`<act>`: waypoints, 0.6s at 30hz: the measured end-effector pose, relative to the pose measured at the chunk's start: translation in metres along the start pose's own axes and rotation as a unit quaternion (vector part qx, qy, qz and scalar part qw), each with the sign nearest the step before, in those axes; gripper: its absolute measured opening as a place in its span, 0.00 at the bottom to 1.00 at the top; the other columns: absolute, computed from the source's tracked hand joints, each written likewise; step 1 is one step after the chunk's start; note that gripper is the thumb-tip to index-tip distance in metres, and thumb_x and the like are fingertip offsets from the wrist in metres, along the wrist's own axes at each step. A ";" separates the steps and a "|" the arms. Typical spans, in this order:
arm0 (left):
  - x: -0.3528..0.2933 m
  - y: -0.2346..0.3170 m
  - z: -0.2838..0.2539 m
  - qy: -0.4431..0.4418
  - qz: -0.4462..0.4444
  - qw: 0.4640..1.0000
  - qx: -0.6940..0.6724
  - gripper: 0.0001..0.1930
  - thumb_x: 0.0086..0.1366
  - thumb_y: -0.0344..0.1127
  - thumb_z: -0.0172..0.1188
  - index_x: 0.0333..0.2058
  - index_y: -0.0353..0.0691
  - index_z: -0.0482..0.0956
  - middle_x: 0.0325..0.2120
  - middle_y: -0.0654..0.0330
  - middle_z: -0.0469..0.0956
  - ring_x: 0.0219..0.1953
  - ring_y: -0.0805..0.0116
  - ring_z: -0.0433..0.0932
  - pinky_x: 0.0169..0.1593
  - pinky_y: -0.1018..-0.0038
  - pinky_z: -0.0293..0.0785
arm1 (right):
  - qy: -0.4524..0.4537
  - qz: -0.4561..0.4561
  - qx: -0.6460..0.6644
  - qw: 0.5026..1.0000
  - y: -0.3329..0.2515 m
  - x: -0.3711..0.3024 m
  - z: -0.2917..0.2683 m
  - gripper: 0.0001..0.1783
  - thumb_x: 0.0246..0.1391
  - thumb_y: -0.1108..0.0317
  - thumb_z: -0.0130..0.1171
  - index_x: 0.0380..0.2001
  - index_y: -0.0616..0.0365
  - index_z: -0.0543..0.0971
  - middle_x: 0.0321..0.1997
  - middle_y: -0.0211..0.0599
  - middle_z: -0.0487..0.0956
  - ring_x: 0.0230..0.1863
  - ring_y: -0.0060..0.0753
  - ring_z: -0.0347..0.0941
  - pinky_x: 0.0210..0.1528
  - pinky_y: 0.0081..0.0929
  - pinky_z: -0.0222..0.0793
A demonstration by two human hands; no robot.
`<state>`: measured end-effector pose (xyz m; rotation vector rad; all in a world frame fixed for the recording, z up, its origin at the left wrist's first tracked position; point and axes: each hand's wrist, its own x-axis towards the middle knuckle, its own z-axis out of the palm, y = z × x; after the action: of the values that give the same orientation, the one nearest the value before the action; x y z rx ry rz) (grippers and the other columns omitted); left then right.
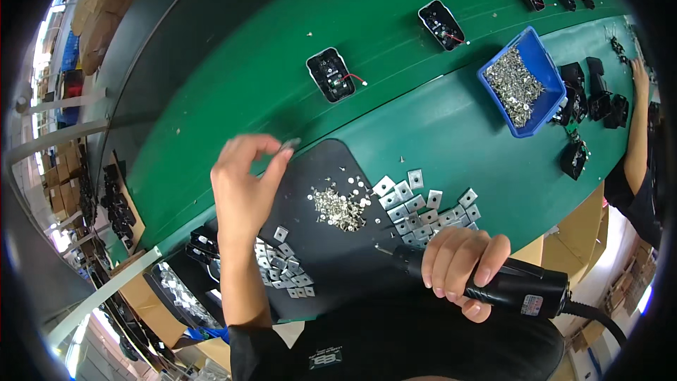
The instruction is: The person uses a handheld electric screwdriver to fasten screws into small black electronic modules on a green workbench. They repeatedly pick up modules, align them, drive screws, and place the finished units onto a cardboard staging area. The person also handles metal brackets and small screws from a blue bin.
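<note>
Between the thumb and forefinger of my left hand (248, 176) is a small grey metal piece (289, 144), too blurred to name exactly. That hand is raised over the near edge of the green belt. My right hand (462, 268) wraps round a black electric screwdriver (525, 286), whose bit points left across the dark mat (328, 162). A heap of small screws (342, 210) lies on the mat between my hands. Square metal plates with holes (427, 215) are spread beside the screwdriver, and more plates (285, 268) lie near my left forearm.
On the green belt (233, 92) sit black plastic housings (330, 74) with red wires, several in a row to the right. A blue bin (536, 102) of screws stands on the bench, next to black parts (596, 92). Another person's arm (638, 134) reaches in at right.
</note>
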<state>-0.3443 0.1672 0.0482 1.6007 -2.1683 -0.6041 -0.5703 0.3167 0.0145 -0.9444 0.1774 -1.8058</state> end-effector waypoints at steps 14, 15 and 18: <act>0.085 0.007 0.052 0.010 0.140 0.989 0.048 0.07 0.50 0.28 0.68 0.27 0.35 0.79 0.37 0.54 0.79 0.37 0.56 0.78 0.40 0.65 0.73 | 0.040 0.026 -0.029 0.998 -0.002 0.002 -0.003 0.20 0.46 0.71 0.63 0.40 0.53 0.65 0.21 0.29 0.74 0.20 0.28 0.72 0.26 0.27 0.73; 0.087 0.002 0.054 0.004 0.139 0.989 0.040 0.07 0.50 0.28 0.68 0.27 0.35 0.79 0.36 0.54 0.79 0.37 0.56 0.79 0.40 0.65 0.73 | 0.042 0.026 -0.031 0.998 -0.002 0.001 -0.004 0.20 0.46 0.71 0.63 0.40 0.53 0.65 0.21 0.29 0.74 0.20 0.28 0.72 0.26 0.28 0.73; 0.091 -0.001 0.058 -0.010 0.114 0.993 0.005 0.08 0.51 0.27 0.67 0.30 0.34 0.78 0.34 0.53 0.80 0.35 0.56 0.79 0.39 0.66 0.74 | 0.050 0.024 -0.034 0.998 0.000 0.000 -0.002 0.20 0.46 0.71 0.63 0.40 0.54 0.65 0.22 0.29 0.73 0.20 0.28 0.72 0.26 0.28 0.73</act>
<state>-0.3998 0.0863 0.0034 1.3303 -2.3286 -0.5423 -0.5712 0.3158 0.0131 -0.8913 0.3228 -1.8138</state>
